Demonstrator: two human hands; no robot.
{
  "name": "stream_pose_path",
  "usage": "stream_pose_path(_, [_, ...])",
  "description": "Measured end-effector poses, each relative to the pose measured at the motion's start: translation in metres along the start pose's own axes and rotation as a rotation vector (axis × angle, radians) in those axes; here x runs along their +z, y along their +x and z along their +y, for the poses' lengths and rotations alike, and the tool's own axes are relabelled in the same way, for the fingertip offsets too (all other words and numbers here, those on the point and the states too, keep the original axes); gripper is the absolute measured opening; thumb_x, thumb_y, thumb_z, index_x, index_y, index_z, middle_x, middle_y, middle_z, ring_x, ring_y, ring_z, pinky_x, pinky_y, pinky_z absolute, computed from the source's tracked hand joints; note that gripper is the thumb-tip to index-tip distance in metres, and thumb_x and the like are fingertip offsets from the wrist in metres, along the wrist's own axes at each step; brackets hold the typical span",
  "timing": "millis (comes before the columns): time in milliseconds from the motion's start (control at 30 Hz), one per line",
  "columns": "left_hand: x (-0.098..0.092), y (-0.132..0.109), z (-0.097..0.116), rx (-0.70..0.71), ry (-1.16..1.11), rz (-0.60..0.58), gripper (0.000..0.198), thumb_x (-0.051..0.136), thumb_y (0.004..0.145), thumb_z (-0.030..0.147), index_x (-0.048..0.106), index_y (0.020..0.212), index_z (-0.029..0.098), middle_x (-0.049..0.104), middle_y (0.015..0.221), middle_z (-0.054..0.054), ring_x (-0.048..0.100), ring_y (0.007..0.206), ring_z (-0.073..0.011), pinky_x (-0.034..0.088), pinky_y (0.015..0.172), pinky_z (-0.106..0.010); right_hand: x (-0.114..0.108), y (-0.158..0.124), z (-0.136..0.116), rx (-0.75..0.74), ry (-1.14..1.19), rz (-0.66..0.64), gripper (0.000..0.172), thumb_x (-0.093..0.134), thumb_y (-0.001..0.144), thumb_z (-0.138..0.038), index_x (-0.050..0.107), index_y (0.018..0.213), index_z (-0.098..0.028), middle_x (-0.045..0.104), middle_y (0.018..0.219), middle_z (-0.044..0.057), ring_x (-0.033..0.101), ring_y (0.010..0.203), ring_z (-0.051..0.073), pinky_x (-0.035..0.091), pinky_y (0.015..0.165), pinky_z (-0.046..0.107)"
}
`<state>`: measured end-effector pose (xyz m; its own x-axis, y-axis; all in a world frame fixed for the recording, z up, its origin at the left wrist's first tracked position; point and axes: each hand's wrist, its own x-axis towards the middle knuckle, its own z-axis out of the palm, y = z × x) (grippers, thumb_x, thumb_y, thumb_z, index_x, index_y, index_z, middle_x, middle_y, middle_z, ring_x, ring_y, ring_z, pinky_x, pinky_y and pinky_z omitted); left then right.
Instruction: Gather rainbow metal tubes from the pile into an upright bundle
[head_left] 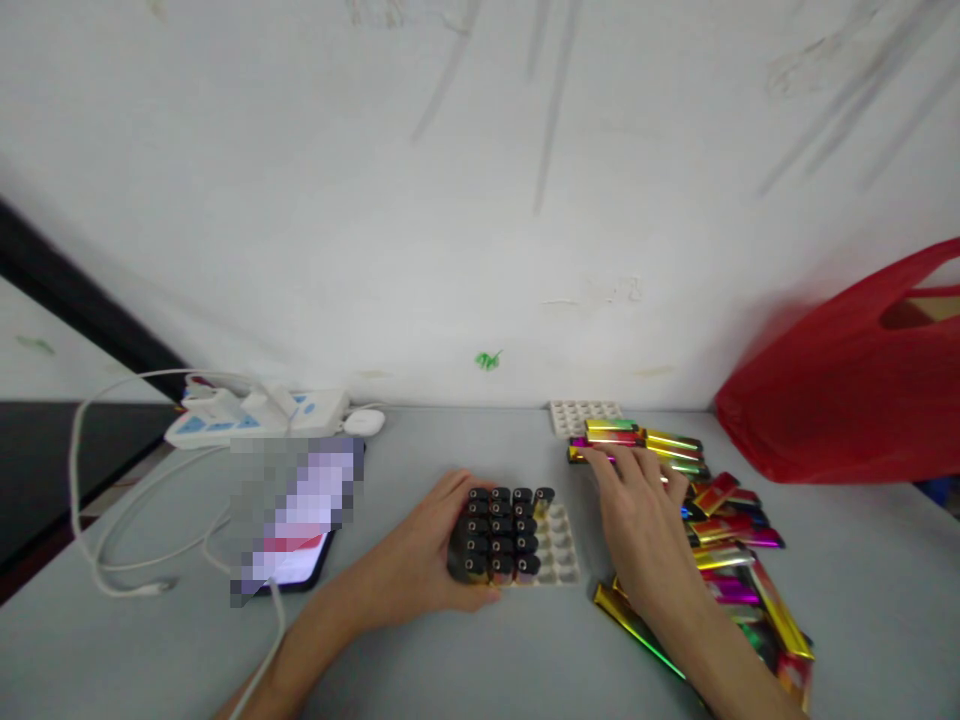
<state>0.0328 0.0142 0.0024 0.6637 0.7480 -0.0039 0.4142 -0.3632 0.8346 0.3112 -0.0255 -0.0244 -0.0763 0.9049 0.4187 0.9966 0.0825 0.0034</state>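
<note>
My left hand (420, 555) is closed around the left side of a block of upright lighters with black ends (501, 535). They stand in a pale moulded tray (559, 550); empty hollows show in its right-hand columns. One lighter (544, 500) leans in the back row, with a gold side showing. My right hand (645, 520) lies over a loose pile of shiny gold, red, purple and green lighters (739, 560). Its fingers are spread apart, and the fingertips reach a purple and gold lighter (580, 453) at the pile's back left. Part of the pile is hidden under this hand.
A second pale tray (581, 412) lies by the wall. To the left are a phone (307, 530), a white power strip (255, 415) with plugs, and looping white cables (142, 590). At the right stands a red bag (847, 390).
</note>
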Motion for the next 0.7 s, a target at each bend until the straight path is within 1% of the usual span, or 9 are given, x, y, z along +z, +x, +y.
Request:
stream_pose_path(100, [0.000,0.000,0.000,-0.004,-0.002,-0.006,0.077,0.096,0.072,0.020,0.061,0.141,0.027,0.063,0.137,-0.006,0.064,0.130,-0.0322,0.052,0.117,-0.044,0.004,0.001,0.003,-0.066,0.015,-0.014,0.050,0.048,0.099,0.002,0.065,0.139,-0.023,0.070,0.140,0.018,0.057,0.124,0.039,0.044,0.100,0.057])
stream_pose_path(267, [0.000,0.000,0.000,-0.006,0.007,-0.010,0.074,0.096,0.073,0.023,0.061,0.139,0.026,0.063,0.136,-0.006,0.063,0.130,-0.0321,0.053,0.116,-0.043,0.011,0.000,0.006,-0.119,0.030,-0.059,0.047,0.051,0.098,0.000,0.067,0.136,-0.023,0.070,0.134,0.017,0.055,0.124,0.038,0.041,0.105,0.058])
stream_pose_path(400, [0.000,0.001,0.000,0.000,0.022,-0.013,0.075,0.096,0.072,0.022,0.060,0.137,0.025,0.063,0.135,-0.007,0.062,0.130,-0.0331,0.051,0.117,-0.045,0.017,0.000,0.008,-0.111,0.026,-0.054,0.040,0.054,0.101,-0.003,0.070,0.131,-0.023,0.071,0.128,0.016,0.056,0.122,0.039,0.041,0.104,0.060])
stream_pose_path(500, [0.000,0.001,0.000,0.001,0.025,-0.013,0.075,0.097,0.073,0.024,0.060,0.138,0.025,0.063,0.136,-0.007,0.062,0.131,-0.0334,0.050,0.119,-0.046,0.021,-0.001,0.008,-0.129,0.047,-0.057,0.039,0.056,0.101,-0.004,0.071,0.132,-0.023,0.072,0.126,0.015,0.058,0.122,0.039,0.042,0.103,0.059])
stream_pose_path(600, [0.000,0.001,0.000,-0.006,0.030,-0.015,0.076,0.096,0.073,0.025,0.059,0.140,0.026,0.062,0.134,-0.007,0.062,0.130,-0.0334,0.051,0.118,-0.047,0.019,-0.002,0.005,-0.140,0.142,-0.062,0.042,0.055,0.103,-0.005,0.068,0.138,-0.023,0.070,0.128,0.016,0.061,0.121,0.038,0.046,0.103,0.058])
stream_pose_path(700, [-0.001,0.001,0.000,-0.004,0.035,-0.019,0.076,0.095,0.074,0.023,0.059,0.141,0.026,0.062,0.135,-0.007,0.062,0.130,-0.0333,0.051,0.118,-0.047,0.010,0.000,-0.002,-0.107,0.372,-0.063,0.042,0.049,0.107,-0.009,0.064,0.144,-0.023,0.067,0.129,0.016,0.067,0.114,0.032,0.055,0.100,0.051])
